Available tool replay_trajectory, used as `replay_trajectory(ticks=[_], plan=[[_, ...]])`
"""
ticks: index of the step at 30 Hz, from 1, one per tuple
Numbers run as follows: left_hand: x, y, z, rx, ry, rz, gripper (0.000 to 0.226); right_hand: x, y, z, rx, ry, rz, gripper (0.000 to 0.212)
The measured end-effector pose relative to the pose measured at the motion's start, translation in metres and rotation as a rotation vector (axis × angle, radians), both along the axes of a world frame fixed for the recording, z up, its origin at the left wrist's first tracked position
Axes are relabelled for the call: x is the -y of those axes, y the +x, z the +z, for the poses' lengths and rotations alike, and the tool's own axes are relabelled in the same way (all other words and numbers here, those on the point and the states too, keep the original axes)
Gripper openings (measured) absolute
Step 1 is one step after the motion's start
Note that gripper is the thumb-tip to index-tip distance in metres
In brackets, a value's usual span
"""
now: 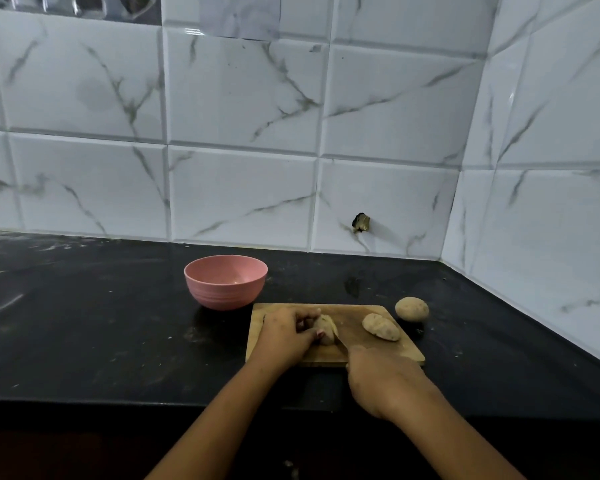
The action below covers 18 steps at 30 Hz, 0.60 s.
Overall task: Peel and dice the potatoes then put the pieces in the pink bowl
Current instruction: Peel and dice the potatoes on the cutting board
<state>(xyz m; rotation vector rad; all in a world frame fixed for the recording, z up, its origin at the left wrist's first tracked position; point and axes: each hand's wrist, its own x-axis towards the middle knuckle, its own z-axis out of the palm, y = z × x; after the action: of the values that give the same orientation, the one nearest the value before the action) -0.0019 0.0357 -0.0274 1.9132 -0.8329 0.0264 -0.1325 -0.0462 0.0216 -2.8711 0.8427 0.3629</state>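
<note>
While the left hand (284,336) curls its fingers round a potato (326,328) on the cutting board (357,344), lower centre, the right hand (378,379) grips a knife (342,342) against it. A second potato (381,327) lies rightward on the board, a third potato (412,308) on the worktop (118,323) just beyond, the pink bowl (226,282) up-left.

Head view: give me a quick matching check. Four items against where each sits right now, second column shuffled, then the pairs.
Items
1. pink bowl
2. round potato
3. oval potato
4. knife

Places
A. lying free on the cutting board
B. on the counter, beside the board's far right corner
C. gripped by the right hand, blade at the held potato under the left hand
D. on the counter, beside the board's far left corner

Pairs: 1-D, 2-B, 3-A, 4-C
</note>
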Motion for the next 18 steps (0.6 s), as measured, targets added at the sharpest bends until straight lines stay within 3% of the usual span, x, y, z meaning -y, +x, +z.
replay_trajectory(ticks=[3, 7, 12, 18], plan=[[-0.001, -0.003, 0.0, -0.049, -0.043, 0.025, 0.031, 0.005, -0.007, 0.006, 0.012, 0.021, 0.049, 0.018], [-0.001, -0.003, -0.002, -0.086, -0.071, 0.051, 0.025, 0.006, -0.014, 0.015, 0.091, 0.046, 0.054, 0.031], [0.001, -0.002, -0.002, -0.072, -0.055, 0.032, 0.025, -0.001, -0.008, 0.015, 0.174, 0.018, 0.069, 0.024], [0.002, -0.003, -0.001, -0.016, -0.092, 0.03, 0.018, -0.008, 0.004, 0.014, 0.122, 0.029, 0.05, 0.024]])
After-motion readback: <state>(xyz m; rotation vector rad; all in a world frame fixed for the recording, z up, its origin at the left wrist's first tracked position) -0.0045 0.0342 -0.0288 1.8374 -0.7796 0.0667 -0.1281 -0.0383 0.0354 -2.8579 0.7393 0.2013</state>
